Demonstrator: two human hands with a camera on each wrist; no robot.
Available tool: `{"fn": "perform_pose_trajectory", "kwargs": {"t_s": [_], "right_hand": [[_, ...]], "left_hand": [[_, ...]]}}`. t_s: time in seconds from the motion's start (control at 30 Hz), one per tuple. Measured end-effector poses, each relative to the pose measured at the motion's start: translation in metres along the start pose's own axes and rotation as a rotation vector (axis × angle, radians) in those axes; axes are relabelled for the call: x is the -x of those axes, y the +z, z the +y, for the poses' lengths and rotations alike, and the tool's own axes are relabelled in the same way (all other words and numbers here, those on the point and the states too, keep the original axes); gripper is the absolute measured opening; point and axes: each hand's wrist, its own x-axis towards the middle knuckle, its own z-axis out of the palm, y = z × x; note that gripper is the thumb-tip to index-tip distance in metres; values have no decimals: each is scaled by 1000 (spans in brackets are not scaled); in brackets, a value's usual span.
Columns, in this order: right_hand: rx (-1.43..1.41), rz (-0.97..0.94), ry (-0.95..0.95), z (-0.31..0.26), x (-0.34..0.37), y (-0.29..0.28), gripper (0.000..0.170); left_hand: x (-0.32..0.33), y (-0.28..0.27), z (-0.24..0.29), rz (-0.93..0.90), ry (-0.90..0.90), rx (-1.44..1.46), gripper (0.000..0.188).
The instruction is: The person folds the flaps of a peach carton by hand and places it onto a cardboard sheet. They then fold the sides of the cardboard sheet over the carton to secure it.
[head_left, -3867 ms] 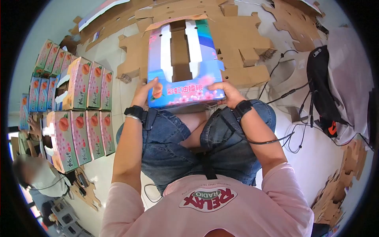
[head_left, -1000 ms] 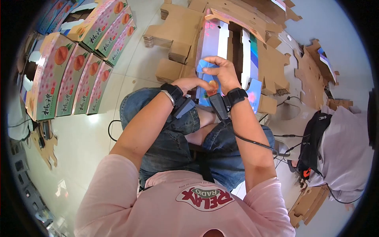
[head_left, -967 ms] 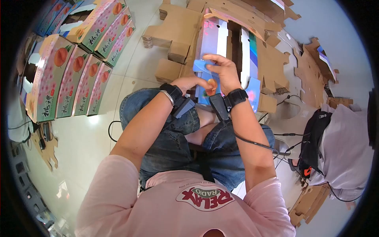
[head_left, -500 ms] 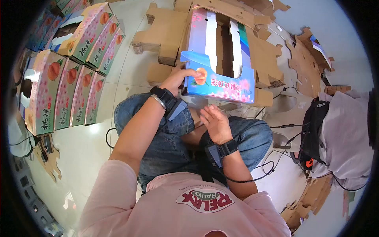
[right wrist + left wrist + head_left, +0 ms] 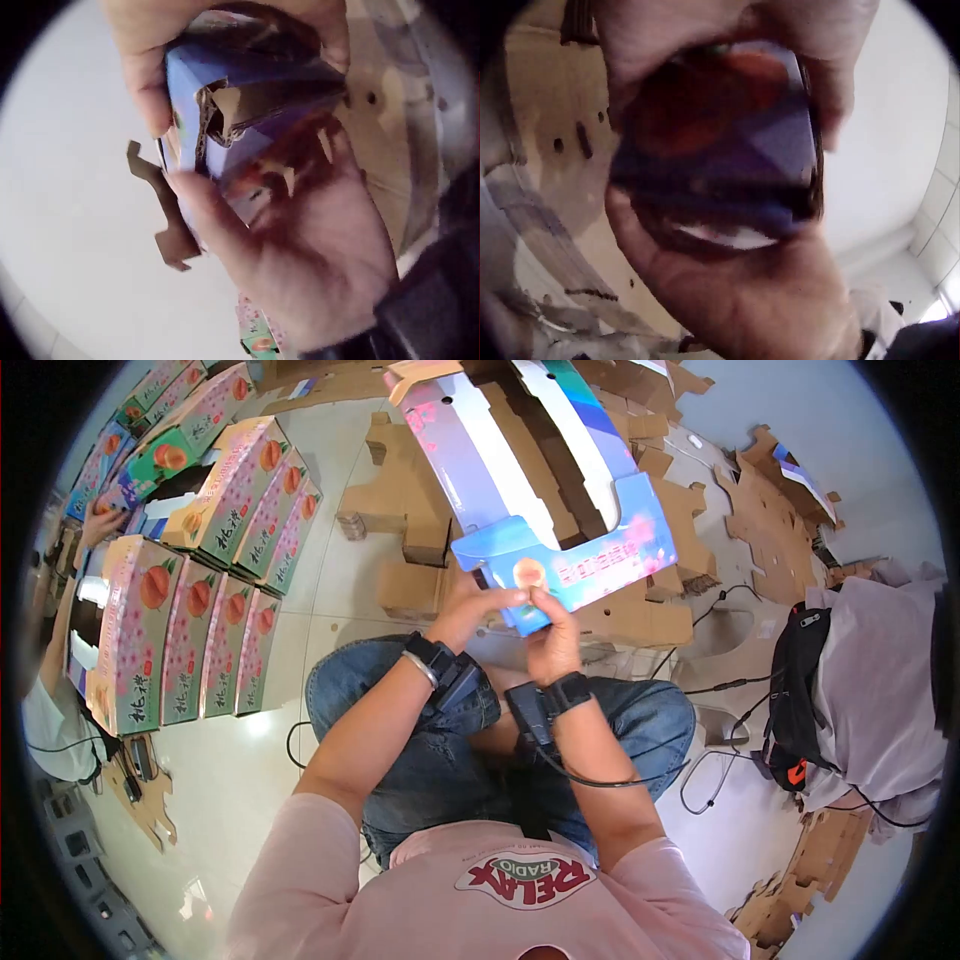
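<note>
A carton (image 5: 640, 545) printed in blue and pink, with a peach picture and Chinese characters, is held tilted in front of my knees. White flaps flank its long open slot. My left hand (image 5: 466, 608) grips its near left corner, thumb on the front panel beside the peach. Close by, my right hand (image 5: 553, 644) pinches the lower edge of that corner, the two thumbs almost meeting. Seen from the right wrist, the corner shows a blue folded edge (image 5: 259, 71) with bare corrugated layers between my hands. Some of my fingers are hidden behind the cardboard.
Stacked peach cartons (image 5: 135, 630) stand on the left, where another person's hand (image 5: 100, 525) reaches in. Flat brown cardboard blanks (image 5: 400, 500) lie on the floor beyond and beneath the carton. Black cables (image 5: 720, 685) and a black bag (image 5: 795, 690) are at right.
Half a second ago my right hand was off the carton, palm up over my lap; now it grips the corner. The carton has turned and its right side has swung upward.
</note>
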Motion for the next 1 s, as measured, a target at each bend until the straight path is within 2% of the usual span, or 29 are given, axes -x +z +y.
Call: {"fn": "perform_pose_trajectory", "kwargs": {"t_s": [0.03, 0.07, 0.13, 0.17, 0.2, 0.27, 0.3, 0.37, 0.4, 0.47, 0.5, 0.57, 0.63, 0.7, 0.73, 0.8, 0.93, 1.0], "right_hand": [[26, 4, 26, -19, 2, 2, 32], [49, -14, 30, -36, -2, -4, 29], [98, -65, 34, -69, -15, -22, 26], [160, -76, 105, -86, -27, -42, 33], [223, -76, 112, -102, -34, -58, 30], [296, -135, 190, -132, -39, -74, 32], [361, -117, 248, -142, -46, -95, 33], [422, -103, 309, -150, -61, -137, 34], [477, -74, 300, -150, -65, -154, 35], [529, -44, 293, -147, -73, -167, 36], [510, -41, 305, -146, -79, -170, 37], [498, -12, 314, -145, -71, -158, 38], [470, -33, 307, -141, -77, -169, 39], [442, -61, 305, -138, -79, -170, 40], [410, -43, 300, -139, -76, -168, 41], [376, -26, 294, -143, -70, -162, 43], [379, -49, 309, -147, -64, -159, 46], [372, -62, 316, -148, -61, -159, 46]], "left_hand": [[0, -1, 8, -114, 8, 50, 90], [-2, -5, 10, -116, 11, 45, 90], [-3, -19, 12, 177, -3, -29, 92], [-5, -27, 22, 312, 8, 44, 92], [-7, -38, 34, 448, 17, 119, 91], [-12, -61, 47, 630, 91, 137, 85], [-12, -68, 48, 635, 91, 136, 85], [-12, -76, 48, 760, 244, 156, 77], [-13, -74, 45, 762, 243, 152, 77], [-15, -72, 34, 597, 160, -121, 54], [-20, -78, 22, 567, 51, -281, 47], [-28, -90, -4, 593, 67, -285, 45], [-31, -90, -5, 625, 95, -282, 44], [-29, -92, -3, 772, 20, 41, 45], [-28, -94, -1, 774, 22, 36, 45], [-28, -98, 3, 820, -23, 294, 47], [-33, -107, -7, 925, 44, 458, 49], [-34, -107, -6, 1049, -85, 471, 47]]}}
